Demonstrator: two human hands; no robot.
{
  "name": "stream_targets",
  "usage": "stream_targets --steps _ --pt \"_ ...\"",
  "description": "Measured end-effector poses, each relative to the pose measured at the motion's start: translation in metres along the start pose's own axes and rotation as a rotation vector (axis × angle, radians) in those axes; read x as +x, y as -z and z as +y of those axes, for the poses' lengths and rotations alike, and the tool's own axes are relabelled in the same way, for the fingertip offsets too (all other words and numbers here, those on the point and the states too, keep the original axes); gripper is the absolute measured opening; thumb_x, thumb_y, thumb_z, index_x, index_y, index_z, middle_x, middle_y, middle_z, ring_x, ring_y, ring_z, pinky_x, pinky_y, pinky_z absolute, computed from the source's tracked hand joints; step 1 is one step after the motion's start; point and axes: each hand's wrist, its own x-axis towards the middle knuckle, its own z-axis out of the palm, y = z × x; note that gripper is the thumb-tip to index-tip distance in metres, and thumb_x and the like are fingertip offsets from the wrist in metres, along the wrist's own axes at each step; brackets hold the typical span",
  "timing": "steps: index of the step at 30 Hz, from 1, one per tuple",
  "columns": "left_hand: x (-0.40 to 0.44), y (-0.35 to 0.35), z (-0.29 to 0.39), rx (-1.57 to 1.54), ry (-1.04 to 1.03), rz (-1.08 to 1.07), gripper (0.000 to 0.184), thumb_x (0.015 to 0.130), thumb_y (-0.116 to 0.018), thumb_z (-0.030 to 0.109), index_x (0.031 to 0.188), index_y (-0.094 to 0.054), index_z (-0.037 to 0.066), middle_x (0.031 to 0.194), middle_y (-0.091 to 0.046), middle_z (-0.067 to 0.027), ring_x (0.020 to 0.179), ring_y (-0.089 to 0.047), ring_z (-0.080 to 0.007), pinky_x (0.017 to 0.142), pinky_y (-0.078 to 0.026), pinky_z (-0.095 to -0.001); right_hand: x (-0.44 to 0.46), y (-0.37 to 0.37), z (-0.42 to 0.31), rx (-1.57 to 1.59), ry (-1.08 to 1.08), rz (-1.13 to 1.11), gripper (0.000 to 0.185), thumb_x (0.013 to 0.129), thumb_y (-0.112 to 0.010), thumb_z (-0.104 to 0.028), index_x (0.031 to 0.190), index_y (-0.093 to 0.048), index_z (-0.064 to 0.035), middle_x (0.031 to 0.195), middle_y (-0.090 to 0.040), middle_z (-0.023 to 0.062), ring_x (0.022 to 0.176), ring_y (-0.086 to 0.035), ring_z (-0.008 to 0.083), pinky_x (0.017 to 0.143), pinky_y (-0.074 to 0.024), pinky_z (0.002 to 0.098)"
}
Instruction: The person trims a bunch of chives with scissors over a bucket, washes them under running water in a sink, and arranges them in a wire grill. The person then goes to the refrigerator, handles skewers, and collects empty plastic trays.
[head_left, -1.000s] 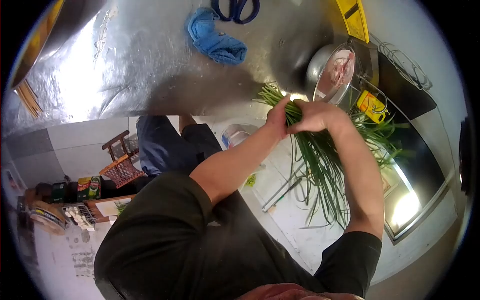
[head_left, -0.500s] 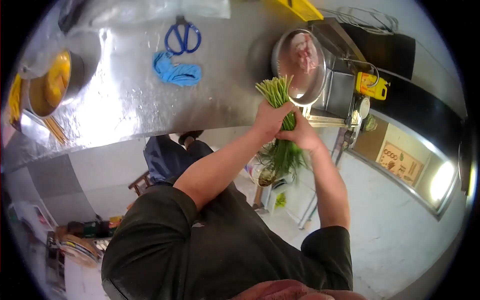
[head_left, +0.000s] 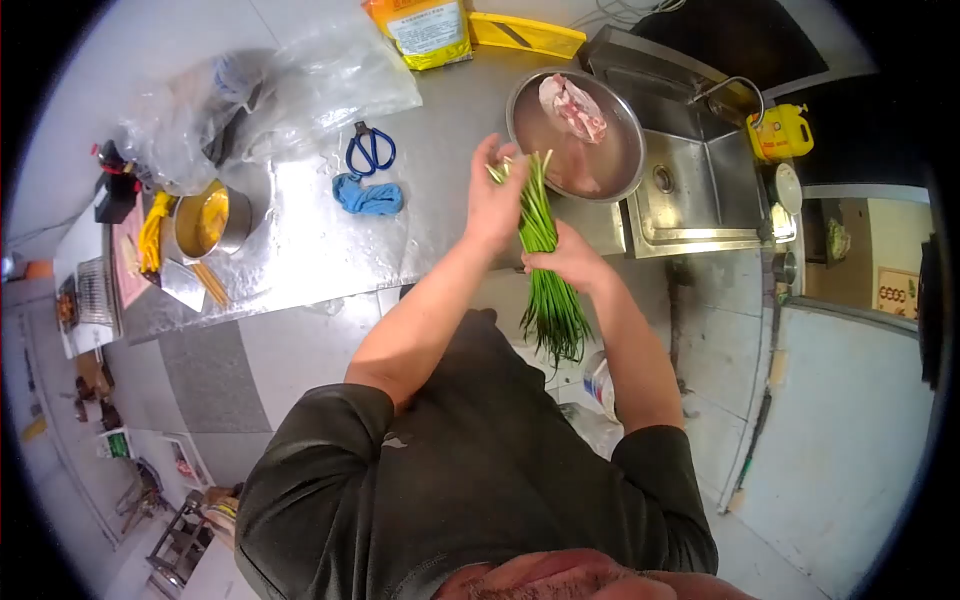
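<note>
Near the upper centre of the frame, my left hand point(head_left: 493, 205) is half curled by the pale stem ends; I cannot tell whether it pinches any stems. Just right of it, the bunch of green stems point(head_left: 540, 232) hangs tips down, and my right hand point(head_left: 572, 258) is closed round its middle. To do this well, I'd keep that right grip snug but not crushing — the stems should bruise easily — and use my left fingers lightly to level the ends, catching strays before they slip out. Counting across: one pot point(head_left: 239, 215) at upper left; one blue cloth point(head_left: 368, 196) and, touching or nearly touching it, one pair of scissors point(head_left: 371, 152); one bunch, its stems too many and overlapped to count; one bowl point(head_left: 641, 150) with at least one piece of meat point(head_left: 573, 108); one sink point(head_left: 700, 205); and one yellow jug point(head_left: 780, 135) at upper right.
</note>
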Motion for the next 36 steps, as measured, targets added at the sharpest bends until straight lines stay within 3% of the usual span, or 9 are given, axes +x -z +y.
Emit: stream_targets --steps 3,4,11,12,15,20,29,32,36 --pt "0.011 0.021 -0.009 -0.176 0.156 -0.110 0.040 0.100 -0.042 0.028 0.129 -0.042 0.001 0.109 -0.058 -0.0108 0.095 -0.056 -0.0169 0.084 -0.048 -0.0291 0.008 0.002 0.006 -0.016 -0.008 -0.072 0.042 0.073 -0.072 -0.002 0.110 -0.053 0.0007 0.087 -0.059 0.0050 0.074 -0.061 0.0153 0.066 -0.0496 0.0312" --pt "0.012 0.023 -0.008 -0.189 0.176 -0.099 0.043 0.103 -0.029 0.036 0.128 -0.043 0.003 0.112 -0.058 -0.0123 0.093 -0.058 -0.0203 0.083 -0.050 -0.0345 0.008 0.001 0.006 0.013 -0.013 -0.104 0.042 0.073 -0.072 -0.002 0.111 -0.053 0.0008 0.088 -0.059 0.0053 0.074 -0.061 0.0152 0.066 -0.0496 0.0311" --pt "0.002 0.034 0.002 -0.392 0.129 0.113 0.049 0.102 -0.028 0.042 0.122 -0.049 0.002 0.108 -0.060 -0.0111 0.094 -0.057 -0.0201 0.087 -0.047 -0.0354 0.016 -0.009 0.018 0.132 -0.051 -0.237 0.048 0.076 -0.073 -0.006 0.118 -0.050 0.0005 0.094 -0.058 0.0051 0.081 -0.058 0.0143 0.068 -0.0492 0.0305" --pt "0.006 0.045 0.000 -0.390 0.187 -0.007 0.050 0.102 -0.028 0.041 0.113 -0.056 0.000 0.103 -0.061 -0.0103 0.091 -0.058 -0.0199 0.086 -0.046 -0.0345 0.017 -0.011 0.018 0.129 -0.065 -0.246 0.048 0.076 -0.073 -0.007 0.118 -0.050 0.0002 0.094 -0.058 0.0049 0.080 -0.058 0.0142 0.068 -0.0492 0.0305" --pt "0.009 0.055 -0.011 -0.226 0.176 0.046 0.046 0.101 -0.031 0.035 0.104 -0.061 0.000 0.097 -0.062 -0.0090 0.087 -0.058 -0.0188 0.081 -0.047 -0.0328 0.023 -0.016 0.025 0.125 -0.098 -0.309 0.048 0.077 -0.074 -0.011 0.118 -0.050 -0.0011 0.094 -0.058 0.0048 0.079 -0.057 0.0136 0.066 -0.0491 0.0306" --pt "0.002 0.054 0.001 -0.210 0.084 0.130 0.024 0.096 -0.044 0.014 0.104 -0.058 -0.003 0.097 -0.062 -0.0095 0.083 -0.059 -0.0179 0.073 -0.049 -0.0291 0.025 -0.027 0.025 0.261 -0.178 -0.374 0.043 0.083 -0.071 -0.016 0.119 -0.050 -0.0033 0.096 -0.061 0.0070 0.080 -0.059 0.0147 0.067 -0.0516 0.0327" --pt "0.001 0.067 0.002 0.056 0.015 0.051 0.028 0.098 -0.048 0.024 0.104 -0.059 -0.001 0.101 -0.063 -0.0074 0.091 -0.056 -0.0134 0.080 -0.045 -0.0263 0.031 -0.032 0.021 0.433 -0.260 -0.442 0.034 0.089 -0.065 -0.022 0.116 -0.055 -0.0051 0.097 -0.065 0.0086 0.082 -0.063 0.0172 0.070 -0.0542 0.0347" --pt "0.011 0.078 -0.009 -0.043 0.021 0.021 0.029 0.098 -0.049 0.025 0.105 -0.060 -0.001 0.107 -0.062 -0.0079 0.093 -0.056 -0.0131 0.081 -0.045 -0.0260 0.037 -0.036 0.023 0.439 -0.261 -0.441 0.032 0.089 -0.065 -0.022 0.115 -0.056 -0.0047 0.098 -0.065 0.0083 0.082 -0.063 0.0171 0.070 -0.0542 0.0347" --pt "0.012 0.073 0.002 0.056 -0.117 0.040 0.032 0.097 -0.052 0.023 0.118 -0.059 0.000 0.112 -0.062 -0.0096 0.098 -0.056 -0.0130 0.085 -0.045 -0.0265 0.041 -0.044 0.020 0.388 -0.251 -0.428 0.032 0.089 -0.065 -0.022 0.114 -0.057 -0.0049 0.098 -0.065 0.0084 0.082 -0.063 0.0170 0.070 -0.0542 0.0347"
